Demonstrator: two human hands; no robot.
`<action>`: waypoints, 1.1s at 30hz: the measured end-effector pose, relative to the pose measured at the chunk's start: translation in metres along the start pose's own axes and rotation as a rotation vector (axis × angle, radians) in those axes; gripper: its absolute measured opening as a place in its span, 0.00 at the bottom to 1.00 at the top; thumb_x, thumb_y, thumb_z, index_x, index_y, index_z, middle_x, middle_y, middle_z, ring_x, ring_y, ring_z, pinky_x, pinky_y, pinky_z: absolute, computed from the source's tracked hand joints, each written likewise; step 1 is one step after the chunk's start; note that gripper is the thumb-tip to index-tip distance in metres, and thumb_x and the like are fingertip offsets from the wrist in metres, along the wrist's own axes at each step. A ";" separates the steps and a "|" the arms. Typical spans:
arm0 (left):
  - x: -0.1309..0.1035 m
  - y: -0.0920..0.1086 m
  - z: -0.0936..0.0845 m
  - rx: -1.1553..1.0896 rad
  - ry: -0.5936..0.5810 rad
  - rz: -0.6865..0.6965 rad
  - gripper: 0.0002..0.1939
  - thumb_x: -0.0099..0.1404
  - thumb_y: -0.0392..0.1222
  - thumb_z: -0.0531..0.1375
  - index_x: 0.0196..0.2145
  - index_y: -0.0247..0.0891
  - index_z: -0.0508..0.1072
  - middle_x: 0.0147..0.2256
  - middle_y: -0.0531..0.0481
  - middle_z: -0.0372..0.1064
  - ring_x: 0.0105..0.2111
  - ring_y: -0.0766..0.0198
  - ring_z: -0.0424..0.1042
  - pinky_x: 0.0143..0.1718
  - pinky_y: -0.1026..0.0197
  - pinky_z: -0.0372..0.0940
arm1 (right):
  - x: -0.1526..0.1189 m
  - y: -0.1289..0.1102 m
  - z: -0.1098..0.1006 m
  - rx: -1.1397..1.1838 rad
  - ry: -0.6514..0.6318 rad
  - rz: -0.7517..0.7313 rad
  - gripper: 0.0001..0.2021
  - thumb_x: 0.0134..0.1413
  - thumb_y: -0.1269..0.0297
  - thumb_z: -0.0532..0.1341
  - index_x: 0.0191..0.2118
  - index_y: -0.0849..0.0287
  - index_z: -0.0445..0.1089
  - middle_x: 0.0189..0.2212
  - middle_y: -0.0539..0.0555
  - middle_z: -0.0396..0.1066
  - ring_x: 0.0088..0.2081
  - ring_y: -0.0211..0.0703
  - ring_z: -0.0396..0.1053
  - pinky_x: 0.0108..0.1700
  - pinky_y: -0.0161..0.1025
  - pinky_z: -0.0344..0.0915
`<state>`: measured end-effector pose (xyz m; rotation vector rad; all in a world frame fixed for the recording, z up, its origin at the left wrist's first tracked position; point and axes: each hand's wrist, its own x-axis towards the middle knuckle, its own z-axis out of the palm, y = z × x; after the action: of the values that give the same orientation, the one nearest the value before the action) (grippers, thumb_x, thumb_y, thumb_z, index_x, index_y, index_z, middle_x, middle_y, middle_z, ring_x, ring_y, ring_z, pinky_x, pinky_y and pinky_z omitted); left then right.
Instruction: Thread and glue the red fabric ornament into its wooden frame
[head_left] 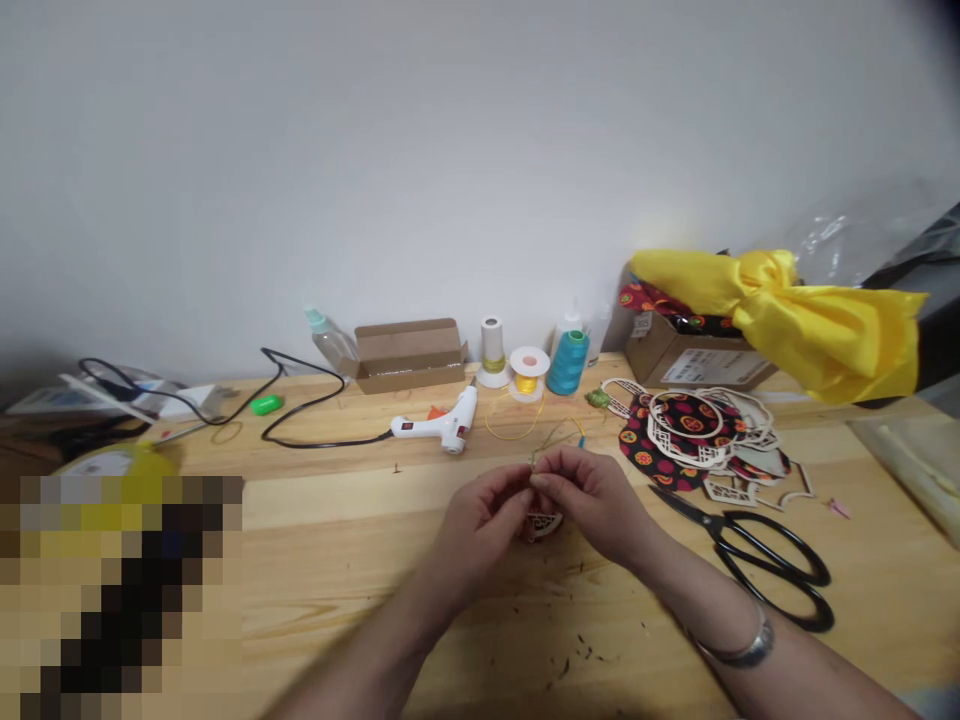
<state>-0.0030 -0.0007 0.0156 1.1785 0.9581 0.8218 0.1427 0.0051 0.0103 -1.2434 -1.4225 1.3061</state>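
Note:
Both hands meet over the middle of the wooden table. My left hand (491, 515) is closed, its thumb and fingers pinching at the top of a small fretwork ornament (543, 525) with a pale cut-out frame. My right hand (589, 495) pinches a thin cord (555, 437) just above the ornament, its fingertips touching those of the left. The cord is greenish-yellow and loops up behind the fingers. Most of the ornament hangs below the hands, partly covered by them. A small blue tip (581, 442) shows beyond my right hand.
Black scissors (739, 550) lie right of my right hand, near patterned fabric pieces (645, 440) and pale frames. Behind stand a white glue gun (439, 423) with its black cable, a yellow thread spool (529, 375), a teal thread cone (568, 362) and an open cardboard box (411, 357).

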 end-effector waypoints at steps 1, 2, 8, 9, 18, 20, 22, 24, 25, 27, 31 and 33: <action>0.000 -0.001 0.000 0.001 0.008 -0.011 0.12 0.57 0.40 0.56 0.38 0.36 0.72 0.32 0.49 0.72 0.34 0.61 0.69 0.35 0.62 0.63 | 0.000 0.001 0.000 -0.010 0.006 -0.007 0.06 0.47 0.67 0.57 0.22 0.59 0.63 0.16 0.46 0.62 0.20 0.33 0.59 0.23 0.31 0.57; 0.001 -0.001 0.000 0.006 0.022 -0.023 0.11 0.57 0.40 0.56 0.37 0.36 0.73 0.31 0.49 0.73 0.34 0.61 0.69 0.35 0.63 0.63 | 0.000 0.001 0.001 -0.019 0.009 -0.013 0.06 0.47 0.67 0.57 0.22 0.59 0.63 0.16 0.46 0.62 0.20 0.33 0.59 0.23 0.31 0.57; 0.001 -0.001 0.000 0.083 0.144 -0.067 0.06 0.54 0.40 0.59 0.28 0.35 0.74 0.26 0.51 0.72 0.26 0.66 0.67 0.27 0.67 0.60 | 0.000 0.000 0.002 -0.034 0.007 -0.009 0.05 0.47 0.68 0.57 0.24 0.59 0.64 0.18 0.47 0.64 0.21 0.33 0.60 0.24 0.31 0.58; 0.001 0.000 0.000 0.081 0.147 -0.069 0.06 0.54 0.39 0.59 0.28 0.35 0.75 0.25 0.51 0.72 0.25 0.67 0.67 0.26 0.67 0.60 | 0.000 0.000 0.001 -0.032 0.006 -0.008 0.04 0.47 0.68 0.57 0.24 0.59 0.64 0.18 0.47 0.64 0.22 0.33 0.60 0.24 0.31 0.58; 0.002 0.002 -0.004 -0.052 0.076 -0.134 0.08 0.52 0.42 0.61 0.26 0.34 0.75 0.21 0.53 0.69 0.16 0.75 0.55 0.16 0.71 0.48 | 0.000 -0.003 0.000 0.266 -0.069 0.153 0.06 0.43 0.65 0.61 0.24 0.62 0.64 0.15 0.45 0.63 0.18 0.30 0.57 0.20 0.29 0.52; 0.001 0.002 -0.004 -0.090 0.050 -0.143 0.08 0.52 0.42 0.62 0.25 0.33 0.75 0.21 0.52 0.69 0.15 0.76 0.53 0.15 0.71 0.45 | 0.000 -0.005 -0.001 0.336 -0.104 0.202 0.08 0.42 0.64 0.62 0.25 0.62 0.64 0.14 0.45 0.63 0.16 0.28 0.56 0.19 0.28 0.49; 0.000 0.001 -0.004 -0.121 0.036 -0.145 0.08 0.51 0.42 0.62 0.25 0.33 0.75 0.20 0.53 0.69 0.15 0.77 0.52 0.14 0.71 0.43 | 0.000 -0.006 -0.002 0.372 -0.130 0.232 0.09 0.41 0.63 0.63 0.25 0.62 0.64 0.13 0.45 0.63 0.15 0.27 0.54 0.17 0.27 0.46; 0.000 0.001 -0.004 -0.146 0.025 -0.146 0.07 0.51 0.42 0.62 0.24 0.34 0.75 0.20 0.53 0.69 0.14 0.77 0.53 0.14 0.71 0.43 | -0.001 -0.007 -0.003 0.392 -0.141 0.239 0.09 0.41 0.63 0.64 0.25 0.63 0.64 0.13 0.45 0.63 0.15 0.26 0.54 0.17 0.27 0.45; 0.000 0.001 -0.004 -0.159 0.018 -0.146 0.07 0.51 0.41 0.62 0.24 0.34 0.75 0.20 0.52 0.70 0.15 0.77 0.54 0.14 0.71 0.44 | -0.001 -0.008 -0.004 0.398 -0.143 0.236 0.09 0.41 0.63 0.64 0.25 0.63 0.64 0.13 0.45 0.63 0.15 0.26 0.54 0.17 0.27 0.44; 0.000 0.000 -0.004 -0.180 0.010 -0.144 0.07 0.52 0.41 0.62 0.24 0.33 0.75 0.21 0.51 0.71 0.16 0.76 0.57 0.15 0.71 0.45 | -0.001 -0.008 -0.004 0.399 -0.149 0.223 0.08 0.41 0.64 0.63 0.25 0.63 0.65 0.13 0.45 0.63 0.15 0.26 0.54 0.17 0.27 0.45; 0.000 0.000 -0.004 -0.194 0.019 -0.150 0.06 0.52 0.39 0.62 0.24 0.34 0.75 0.21 0.51 0.71 0.16 0.76 0.57 0.16 0.71 0.47 | -0.001 -0.007 -0.004 0.358 -0.158 0.198 0.07 0.42 0.65 0.63 0.24 0.63 0.65 0.13 0.45 0.63 0.15 0.27 0.55 0.17 0.27 0.47; 0.001 0.000 -0.004 -0.194 0.025 -0.156 0.05 0.52 0.39 0.62 0.24 0.34 0.75 0.21 0.52 0.71 0.16 0.76 0.57 0.16 0.71 0.47 | -0.001 -0.005 -0.003 0.329 -0.144 0.188 0.07 0.43 0.65 0.63 0.25 0.63 0.65 0.14 0.45 0.63 0.16 0.27 0.55 0.18 0.27 0.48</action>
<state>-0.0065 0.0018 0.0152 0.9163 0.9554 0.7868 0.1451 0.0049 0.0157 -1.0971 -1.1466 1.7096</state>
